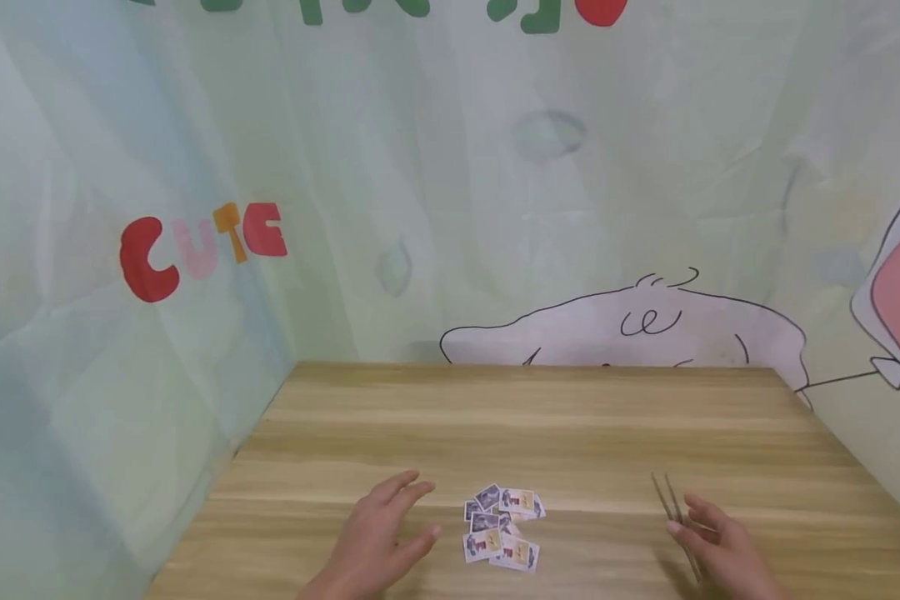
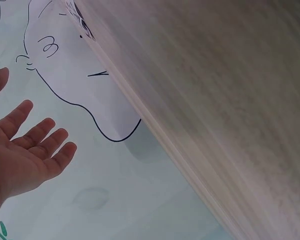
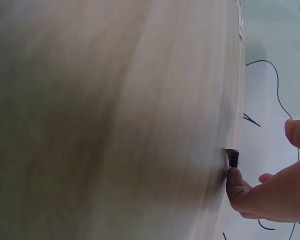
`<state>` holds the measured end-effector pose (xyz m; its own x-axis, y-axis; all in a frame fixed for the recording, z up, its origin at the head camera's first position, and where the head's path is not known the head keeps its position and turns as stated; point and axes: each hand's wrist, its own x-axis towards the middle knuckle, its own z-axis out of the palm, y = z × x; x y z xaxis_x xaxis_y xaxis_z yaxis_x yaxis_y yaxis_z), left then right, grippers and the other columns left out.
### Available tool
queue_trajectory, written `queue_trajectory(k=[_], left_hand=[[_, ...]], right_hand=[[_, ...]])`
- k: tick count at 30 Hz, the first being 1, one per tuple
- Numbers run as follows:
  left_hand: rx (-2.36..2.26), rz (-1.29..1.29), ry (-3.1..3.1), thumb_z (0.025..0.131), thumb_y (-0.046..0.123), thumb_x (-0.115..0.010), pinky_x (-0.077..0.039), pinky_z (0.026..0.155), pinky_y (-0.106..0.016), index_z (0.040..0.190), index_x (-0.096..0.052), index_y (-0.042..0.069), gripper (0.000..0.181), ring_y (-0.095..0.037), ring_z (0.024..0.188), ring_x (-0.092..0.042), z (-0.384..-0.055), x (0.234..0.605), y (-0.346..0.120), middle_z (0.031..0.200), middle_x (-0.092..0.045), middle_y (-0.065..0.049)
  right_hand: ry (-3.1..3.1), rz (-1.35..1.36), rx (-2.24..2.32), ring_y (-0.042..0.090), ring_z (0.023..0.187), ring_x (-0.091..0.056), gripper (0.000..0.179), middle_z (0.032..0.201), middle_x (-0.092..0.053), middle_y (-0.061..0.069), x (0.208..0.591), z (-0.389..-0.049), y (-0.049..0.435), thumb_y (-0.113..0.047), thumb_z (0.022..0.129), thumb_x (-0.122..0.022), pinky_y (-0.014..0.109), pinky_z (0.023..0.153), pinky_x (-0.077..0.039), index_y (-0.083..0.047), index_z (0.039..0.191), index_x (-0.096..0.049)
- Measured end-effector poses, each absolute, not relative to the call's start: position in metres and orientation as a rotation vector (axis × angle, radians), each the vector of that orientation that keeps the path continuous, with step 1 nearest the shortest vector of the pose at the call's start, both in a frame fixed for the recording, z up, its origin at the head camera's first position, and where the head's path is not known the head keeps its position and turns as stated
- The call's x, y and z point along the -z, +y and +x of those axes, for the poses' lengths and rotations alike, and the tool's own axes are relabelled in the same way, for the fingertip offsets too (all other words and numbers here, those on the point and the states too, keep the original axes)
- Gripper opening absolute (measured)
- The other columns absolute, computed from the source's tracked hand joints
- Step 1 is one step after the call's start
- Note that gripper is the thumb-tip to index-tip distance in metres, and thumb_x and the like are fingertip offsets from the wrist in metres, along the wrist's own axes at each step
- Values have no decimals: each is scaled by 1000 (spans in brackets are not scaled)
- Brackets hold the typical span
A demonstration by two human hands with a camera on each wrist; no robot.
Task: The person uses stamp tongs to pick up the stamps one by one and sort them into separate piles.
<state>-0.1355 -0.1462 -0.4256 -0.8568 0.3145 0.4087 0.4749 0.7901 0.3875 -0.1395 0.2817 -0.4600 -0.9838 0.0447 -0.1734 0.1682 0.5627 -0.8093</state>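
A pair of slim metal tweezers (image 1: pixel 669 497) lies at the right on the wooden table, tips pointing away. My right hand (image 1: pixel 727 546) is over its near part. In the right wrist view, a fingertip (image 3: pixel 234 181) touches the dark end of the tweezers (image 3: pixel 233 158), while the thumb (image 3: pixel 297 134) stands apart from it. My left hand (image 1: pixel 378 533) hovers at the left with fingers spread and nothing in it; the left wrist view shows the palm (image 2: pixel 17 167). Between the hands lies a loose, overlapping pile of small printed stamps (image 1: pixel 484 545).
The wooden table (image 1: pixel 420 417) reaches back to a pale fabric backdrop (image 1: pixel 420 167) with cartoon drawings and coloured letters. Its left edge runs close along the fabric.
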Motion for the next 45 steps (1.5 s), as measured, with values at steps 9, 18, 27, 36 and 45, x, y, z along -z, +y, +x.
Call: queue_trajectory(k=[9,18,27,36,45], left_hand=[[694,-699,-2666,79,35,-70,-39,90,-55,121,-60,13,49,-30,117,-47,-136,427,-140,129,-51,-12],[698,-806,-2695,79,38,-70,-37,92,-55,124,-58,12,52,-32,118,-46,-143,429,-132,131,-50,-13],[630,-902,-2828,81,40,-66,-33,98,-53,128,-54,13,56,-32,123,-41,-155,427,-118,136,-44,-14],[624,-989,-2914,80,42,-66,-34,97,-54,131,-53,14,59,-32,124,-40,-159,434,-112,138,-42,-14],[591,-1077,-2946,77,41,-70,-35,96,-53,129,-55,18,58,-31,123,-42,-166,440,-105,137,-44,-13]], right_hand=[[2689,161,1347,50,109,-47,71,122,-42,39,465,-142,281,-34,91,-59,50,79,-48,14,134,-30],[2790,117,1360,43,100,-54,64,115,-50,36,471,-147,282,-18,89,-62,46,77,-50,17,131,-31],[2837,185,1328,38,93,-56,63,104,-57,28,470,-151,277,-15,84,-67,41,72,-51,18,128,-35],[2894,165,1235,32,86,-58,63,93,-60,17,474,-153,275,-17,80,-72,40,71,-51,19,122,-42],[2945,157,1167,29,83,-57,61,88,-61,12,477,-155,275,-16,77,-73,44,71,-48,17,120,-46]])
